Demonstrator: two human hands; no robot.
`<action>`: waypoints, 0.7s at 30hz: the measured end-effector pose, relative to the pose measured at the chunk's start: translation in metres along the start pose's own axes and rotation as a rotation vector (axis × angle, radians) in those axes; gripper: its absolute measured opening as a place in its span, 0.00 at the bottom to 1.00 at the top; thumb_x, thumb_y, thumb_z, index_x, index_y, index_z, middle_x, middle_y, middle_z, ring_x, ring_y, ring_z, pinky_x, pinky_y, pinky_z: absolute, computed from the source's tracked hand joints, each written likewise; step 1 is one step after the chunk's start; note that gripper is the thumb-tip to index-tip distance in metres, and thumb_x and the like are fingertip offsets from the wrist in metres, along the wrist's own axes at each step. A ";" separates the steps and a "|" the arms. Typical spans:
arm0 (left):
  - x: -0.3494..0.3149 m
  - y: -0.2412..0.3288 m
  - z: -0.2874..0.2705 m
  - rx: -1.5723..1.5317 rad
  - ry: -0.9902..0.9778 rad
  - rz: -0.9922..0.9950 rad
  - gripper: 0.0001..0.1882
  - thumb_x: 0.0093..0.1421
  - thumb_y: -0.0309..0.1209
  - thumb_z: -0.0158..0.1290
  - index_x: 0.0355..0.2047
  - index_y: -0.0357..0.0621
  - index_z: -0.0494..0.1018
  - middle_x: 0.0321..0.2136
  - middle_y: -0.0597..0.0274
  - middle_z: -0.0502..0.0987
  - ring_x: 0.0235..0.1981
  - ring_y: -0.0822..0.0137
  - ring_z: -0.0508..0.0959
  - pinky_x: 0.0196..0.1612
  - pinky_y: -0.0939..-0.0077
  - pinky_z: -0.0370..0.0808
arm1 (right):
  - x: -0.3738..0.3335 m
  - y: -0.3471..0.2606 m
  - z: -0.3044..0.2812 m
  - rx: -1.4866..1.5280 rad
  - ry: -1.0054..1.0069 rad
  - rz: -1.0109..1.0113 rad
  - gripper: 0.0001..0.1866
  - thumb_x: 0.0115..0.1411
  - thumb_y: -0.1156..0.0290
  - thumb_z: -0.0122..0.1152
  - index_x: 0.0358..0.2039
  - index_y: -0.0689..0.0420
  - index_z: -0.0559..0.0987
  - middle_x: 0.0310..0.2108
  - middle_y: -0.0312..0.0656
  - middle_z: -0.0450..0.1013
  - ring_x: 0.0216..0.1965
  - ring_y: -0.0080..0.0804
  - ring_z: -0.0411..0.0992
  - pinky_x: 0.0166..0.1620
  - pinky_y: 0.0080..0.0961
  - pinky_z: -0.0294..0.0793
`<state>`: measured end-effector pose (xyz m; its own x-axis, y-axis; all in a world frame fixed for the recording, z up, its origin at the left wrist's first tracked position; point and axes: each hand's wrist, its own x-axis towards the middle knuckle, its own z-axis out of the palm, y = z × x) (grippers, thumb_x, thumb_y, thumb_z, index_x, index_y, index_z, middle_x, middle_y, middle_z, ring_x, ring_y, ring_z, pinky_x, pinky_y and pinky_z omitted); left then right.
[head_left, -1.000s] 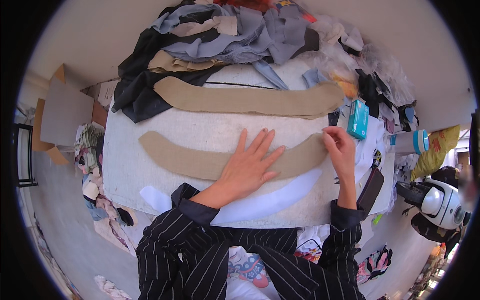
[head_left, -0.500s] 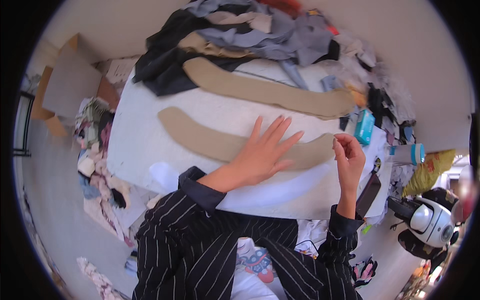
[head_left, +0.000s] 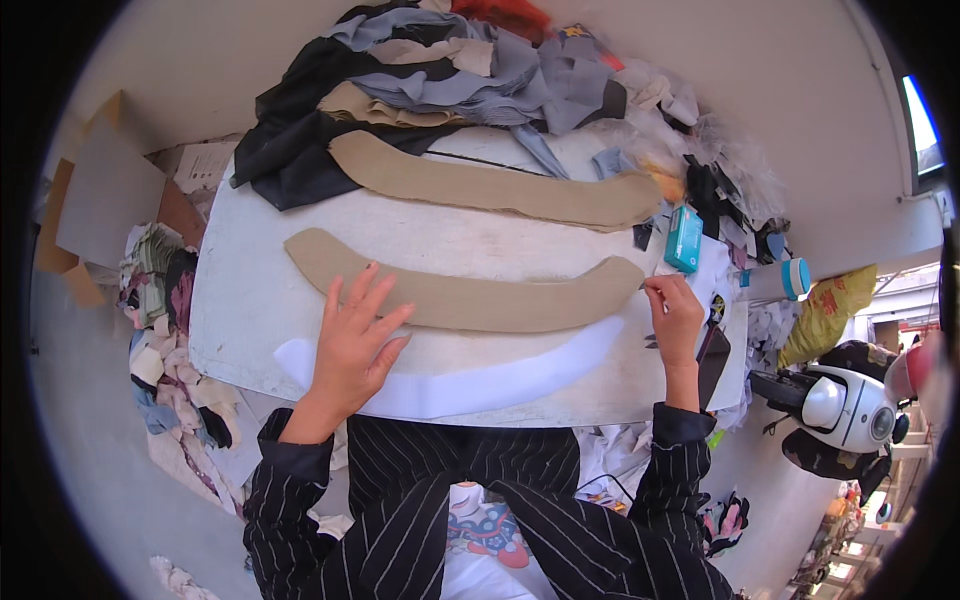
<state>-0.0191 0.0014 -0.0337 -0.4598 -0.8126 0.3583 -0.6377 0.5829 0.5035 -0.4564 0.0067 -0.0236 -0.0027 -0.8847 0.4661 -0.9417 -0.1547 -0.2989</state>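
A curved tan fabric strip (head_left: 480,300) lies flat across the white table in front of me. My left hand (head_left: 352,350) is spread over its left part, fingertips on the cloth and palm beside a curved white strip (head_left: 460,388) that lies nearer to me. At the tan strip's right tip, my right hand (head_left: 676,312) is closed in a pinch. What sits between its fingertips is too small to make out. A small dark shape shows beside that palm. Farther back lies a stack of similar tan strips (head_left: 490,190), with its edges slightly uneven.
Grey and black cloth (head_left: 450,95) is heaped along the far edge. At the right are a teal box (head_left: 683,240), a jar with a blue lid (head_left: 780,280) and a dark oblong object (head_left: 711,365). Fabric scraps (head_left: 185,390) pile up left of the table.
My left hand has slid left along the tan strip, uncovering its middle. The right hand stays at the strip's right tip. The view has shifted, so the table sits farther left.
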 end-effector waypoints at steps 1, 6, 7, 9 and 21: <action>0.005 0.002 0.004 0.003 -0.010 0.010 0.21 0.52 0.26 0.62 0.49 0.47 0.76 0.60 0.52 0.68 0.67 0.47 0.61 0.66 0.40 0.53 | -0.001 0.001 0.000 -0.050 -0.011 -0.038 0.06 0.52 0.76 0.67 0.31 0.57 0.80 0.31 0.41 0.76 0.32 0.41 0.76 0.35 0.31 0.75; 0.012 0.003 0.012 0.024 -0.052 0.001 0.22 0.51 0.25 0.62 0.49 0.48 0.76 0.61 0.52 0.68 0.67 0.48 0.60 0.66 0.40 0.52 | -0.002 0.005 0.005 -0.132 -0.048 -0.140 0.07 0.51 0.77 0.66 0.32 0.56 0.81 0.33 0.39 0.76 0.35 0.39 0.75 0.36 0.31 0.75; 0.012 0.002 0.012 0.026 -0.046 -0.004 0.22 0.51 0.25 0.62 0.48 0.48 0.76 0.61 0.53 0.68 0.67 0.48 0.60 0.66 0.40 0.52 | -0.002 0.006 0.006 -0.139 -0.056 -0.151 0.07 0.50 0.77 0.66 0.32 0.55 0.80 0.34 0.39 0.75 0.36 0.39 0.75 0.37 0.31 0.75; 0.010 0.000 0.011 0.027 -0.033 -0.014 0.22 0.51 0.25 0.62 0.48 0.48 0.77 0.61 0.53 0.68 0.67 0.48 0.60 0.66 0.40 0.52 | -0.004 0.007 0.005 -0.144 -0.069 -0.161 0.08 0.50 0.77 0.65 0.33 0.55 0.81 0.33 0.38 0.75 0.36 0.38 0.74 0.37 0.31 0.75; 0.009 -0.003 0.012 0.049 -0.020 -0.032 0.19 0.52 0.25 0.62 0.47 0.46 0.77 0.61 0.53 0.68 0.67 0.48 0.61 0.67 0.41 0.51 | -0.003 0.011 0.011 -0.172 -0.077 -0.195 0.09 0.50 0.78 0.65 0.33 0.56 0.80 0.33 0.39 0.74 0.36 0.39 0.74 0.36 0.32 0.75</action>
<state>-0.0287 -0.0074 -0.0415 -0.4507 -0.8307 0.3269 -0.6816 0.5567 0.4748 -0.4630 0.0027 -0.0370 0.2041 -0.8771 0.4348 -0.9652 -0.2544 -0.0601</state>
